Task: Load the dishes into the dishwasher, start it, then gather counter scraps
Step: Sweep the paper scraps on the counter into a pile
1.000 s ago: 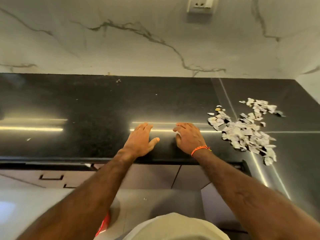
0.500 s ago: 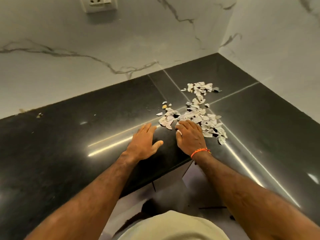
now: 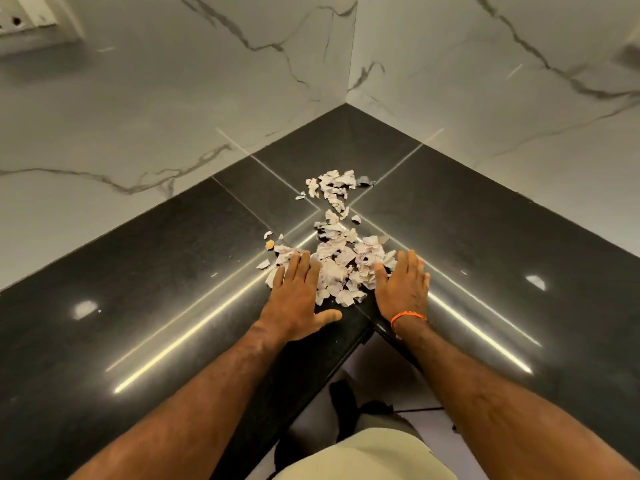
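Many pale torn scraps [image 3: 341, 251], loosely heaped, crumpled

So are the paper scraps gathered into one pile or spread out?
Spread out. The scraps trail loosely across the black counter toward the corner; left hand and right hand lie flat beside the near cluster.

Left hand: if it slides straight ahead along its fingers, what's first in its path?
The paper scraps. The left hand lies flat on the black counter, its fingertips already at the pile's near left edge; whether they touch is unclear.

scraps [image 3: 341, 258] on counter [image 3: 138, 278], between hands [image 3: 349, 296]
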The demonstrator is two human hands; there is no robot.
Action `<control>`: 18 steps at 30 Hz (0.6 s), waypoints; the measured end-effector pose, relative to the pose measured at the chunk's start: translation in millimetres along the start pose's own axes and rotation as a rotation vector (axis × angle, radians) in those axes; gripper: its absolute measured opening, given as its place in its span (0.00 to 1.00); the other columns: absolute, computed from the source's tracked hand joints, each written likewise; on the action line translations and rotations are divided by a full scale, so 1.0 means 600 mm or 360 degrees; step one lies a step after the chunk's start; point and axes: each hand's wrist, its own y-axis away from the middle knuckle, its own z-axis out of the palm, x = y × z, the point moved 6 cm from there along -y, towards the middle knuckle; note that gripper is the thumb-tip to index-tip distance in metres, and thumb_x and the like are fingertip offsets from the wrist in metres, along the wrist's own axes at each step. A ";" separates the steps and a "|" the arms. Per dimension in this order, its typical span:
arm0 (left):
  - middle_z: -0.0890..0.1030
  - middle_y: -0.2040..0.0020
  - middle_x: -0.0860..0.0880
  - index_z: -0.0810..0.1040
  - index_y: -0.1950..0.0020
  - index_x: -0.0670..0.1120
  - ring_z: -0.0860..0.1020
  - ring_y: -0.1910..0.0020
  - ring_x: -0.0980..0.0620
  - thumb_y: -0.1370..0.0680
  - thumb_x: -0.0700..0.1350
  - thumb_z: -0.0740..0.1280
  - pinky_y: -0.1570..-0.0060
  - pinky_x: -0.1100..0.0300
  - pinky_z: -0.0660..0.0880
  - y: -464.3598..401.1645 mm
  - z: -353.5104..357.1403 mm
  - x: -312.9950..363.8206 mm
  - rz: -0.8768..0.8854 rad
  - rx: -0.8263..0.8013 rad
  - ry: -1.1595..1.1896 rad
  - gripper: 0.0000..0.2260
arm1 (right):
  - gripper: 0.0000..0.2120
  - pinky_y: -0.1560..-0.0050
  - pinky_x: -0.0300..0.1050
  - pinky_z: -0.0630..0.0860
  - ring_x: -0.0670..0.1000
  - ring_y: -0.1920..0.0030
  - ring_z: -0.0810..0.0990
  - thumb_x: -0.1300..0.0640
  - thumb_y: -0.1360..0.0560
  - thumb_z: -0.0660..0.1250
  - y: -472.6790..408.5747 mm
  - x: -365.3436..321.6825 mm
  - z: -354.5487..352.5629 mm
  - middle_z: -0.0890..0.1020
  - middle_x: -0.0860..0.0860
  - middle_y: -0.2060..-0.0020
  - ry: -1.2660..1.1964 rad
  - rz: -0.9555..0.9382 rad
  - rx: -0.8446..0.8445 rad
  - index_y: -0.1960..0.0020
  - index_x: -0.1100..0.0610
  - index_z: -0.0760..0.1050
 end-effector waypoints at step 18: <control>0.37 0.17 0.45 0.44 0.17 0.47 0.34 0.20 0.45 0.27 0.79 0.50 0.21 0.39 0.41 -0.195 -0.045 -0.057 -0.0310 0.0039 -0.0100 0.50 | 0.32 0.21 0.56 0.52 0.54 0.20 0.52 0.37 0.17 0.49 -0.326 -0.135 0.054 0.56 0.53 0.20 -0.0444 -0.0382 -0.0044 0.20 0.54 0.55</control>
